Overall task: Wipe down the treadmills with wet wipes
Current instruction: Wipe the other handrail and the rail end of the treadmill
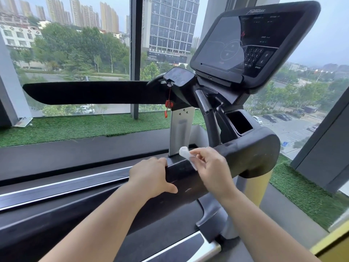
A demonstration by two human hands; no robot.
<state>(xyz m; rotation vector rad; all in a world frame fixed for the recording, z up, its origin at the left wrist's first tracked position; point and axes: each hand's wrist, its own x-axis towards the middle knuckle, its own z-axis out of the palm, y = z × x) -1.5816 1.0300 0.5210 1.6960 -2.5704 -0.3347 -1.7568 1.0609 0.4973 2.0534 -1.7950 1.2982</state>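
A black treadmill fills the view, its right handrail (pixel 251 152) running toward me and its console screen (pixel 245 42) tilted at the upper right. My right hand (pixel 211 167) pinches a small crumpled white wet wipe (pixel 187 156) against the top of the handrail's near end. My left hand (pixel 151 176) grips the left side of that same near end, thumb along the front face. The left handrail (pixel 90 92) stretches out to the left.
A red safety clip (pixel 168 104) hangs on a cord below the console. A silver upright post (pixel 180 133) stands behind the hands. The belt deck (pixel 75 214) lies below left. Green artificial turf (pixel 75 127) borders large windows ahead. A yellow post (pixel 261 188) stands at the right.
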